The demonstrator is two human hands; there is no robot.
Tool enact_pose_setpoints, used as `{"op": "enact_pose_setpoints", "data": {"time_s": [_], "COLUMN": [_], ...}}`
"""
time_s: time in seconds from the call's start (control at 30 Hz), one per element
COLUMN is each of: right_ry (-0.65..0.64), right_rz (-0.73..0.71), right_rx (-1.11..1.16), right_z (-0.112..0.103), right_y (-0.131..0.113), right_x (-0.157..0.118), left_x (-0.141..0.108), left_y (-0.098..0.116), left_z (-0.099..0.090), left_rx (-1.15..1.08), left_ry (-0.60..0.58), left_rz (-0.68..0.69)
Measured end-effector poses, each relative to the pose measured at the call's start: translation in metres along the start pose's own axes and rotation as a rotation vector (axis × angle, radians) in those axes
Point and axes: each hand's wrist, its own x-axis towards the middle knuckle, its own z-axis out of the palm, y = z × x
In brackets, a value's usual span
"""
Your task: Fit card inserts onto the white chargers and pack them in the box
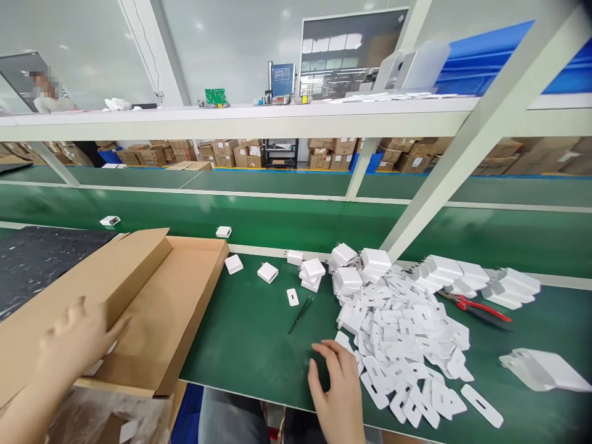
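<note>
My left hand (pixel 76 339), slightly blurred with its fingers spread, is over the near end of a shallow cardboard box (pixel 152 308). White pieces (pixel 95 368) show partly behind it inside the box. My right hand (pixel 340 385) is beside the left edge of a heap of flat white slotted plates (pixel 402 327), its fingers apart and curved, with nothing visible in them. White charger housings (pixel 348 280) with metal prongs lean against the back of the heap. Between the box and the heap are one loose plate (pixel 292 297) and black tweezers (pixel 301 314).
Red-handled pliers (pixel 483 306) lie right of the heap, near rows of white housings (pixel 444 271). A green conveyor belt (pixel 277 216) runs behind, carrying two white chargers (pixel 224 232). A slanted white post (pixel 444 179) rises at the right to a shelf (pixel 259 123). A person (pixel 50 95) is at far left.
</note>
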Motion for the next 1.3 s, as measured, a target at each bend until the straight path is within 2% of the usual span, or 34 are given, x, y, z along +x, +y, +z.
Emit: {"op": "enact_pose_setpoints", "data": {"time_s": [0.07,0.1,0.17,0.23,0.3,0.4,0.5,0.6,0.7,0.77,0.87,0.97,1.1,1.2,1.3], "right_ry": [0.033,0.032,0.027,0.050,0.106,0.160,0.134,0.089,0.012,0.001,0.032,0.033,-0.023,-0.041,-0.057], "right_rz": [-0.012,-0.028,-0.071,-0.093,-0.067,0.004,0.067,0.095,0.057,0.042,0.039,0.041,-0.049,-0.047,-0.069], "right_rx": [-0.079,-0.101,-0.130,-0.159,-0.195,-0.246,-0.258,-0.216,-0.189,-0.209,-0.241,-0.222,-0.167,-0.175,-0.164], "right_z": [0.002,0.004,0.009,0.013,0.015,0.016,0.020,0.026,0.028,0.024,0.017,0.013,0.012,0.011,0.009], "right_y": [0.008,0.011,0.016,0.020,0.023,0.022,0.016,0.009,0.005,0.005,0.005,0.005,0.005,0.007,0.007], "right_x": [-0.001,-0.002,-0.004,-0.007,-0.009,-0.010,-0.009,-0.009,-0.010,-0.009,-0.005,-0.001,-0.003,-0.003,-0.002], "left_x": [0.014,0.024,0.048,0.079,0.111,0.149,0.168,0.172,0.170,0.163,0.142,0.099,0.014,-0.054,-0.108], "left_y": [0.053,0.084,0.149,0.210,0.260,0.310,0.340,0.358,0.372,0.379,0.387,0.383,0.357,0.332,0.312], "left_z": [-0.016,-0.024,-0.036,-0.037,-0.028,-0.002,0.020,0.031,0.028,0.020,0.003,-0.013,-0.025,-0.030,-0.035], "left_rx": [0.113,0.106,0.041,-0.030,-0.045,-0.056,-0.083,-0.131,-0.215,-0.296,-0.453,-0.628,-0.861,-1.205,-1.333], "left_ry": [0.028,0.032,0.035,-0.052,-0.126,-0.224,-0.310,-0.366,-0.369,-0.320,-0.166,0.009,0.133,0.089,-0.008], "left_rz": [0.161,0.283,0.408,0.540,0.587,0.603,0.573,0.525,0.517,0.518,0.476,0.395,0.368,0.456,0.505]}}
